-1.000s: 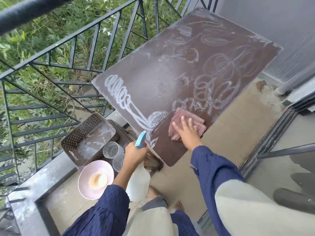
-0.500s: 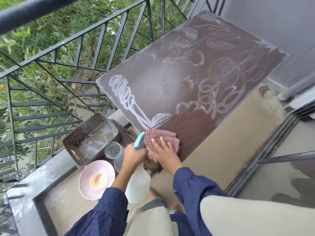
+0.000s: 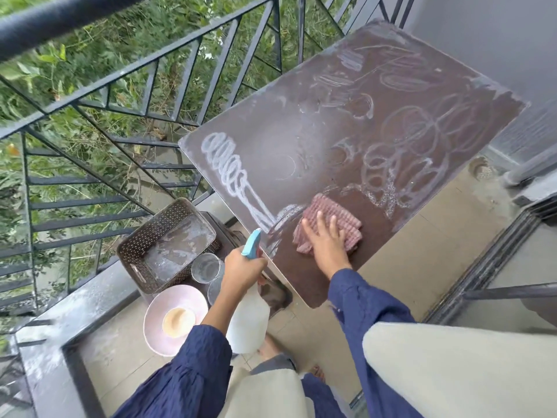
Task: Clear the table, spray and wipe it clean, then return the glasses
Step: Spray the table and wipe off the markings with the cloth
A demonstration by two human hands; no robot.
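The dark brown table (image 3: 301, 140) carries white foamy swirls over most of its top; its near corner is wiped clean. My right hand (image 3: 325, 239) lies flat with fingers spread on a folded pink ribbed cloth (image 3: 334, 215) at that corner. My left hand (image 3: 241, 268) grips the neck of a white spray bottle (image 3: 248, 324) with a blue trigger, held below the table's near edge. Two clear glasses (image 3: 206, 267) stand on a low surface left of the table, the nearer one partly hidden by my left arm.
A brown perforated basket (image 3: 162, 236) sits next to the glasses. A pink bowl (image 3: 168, 303) with a beige thing inside lies in front of it. A black metal railing (image 3: 120, 95) runs along the left with greenery beyond. A grey wall and a door track bound the right.
My right hand slid the cloth from the table's near-left edge back to the right and slightly up. The left hand and bottle stayed in place.
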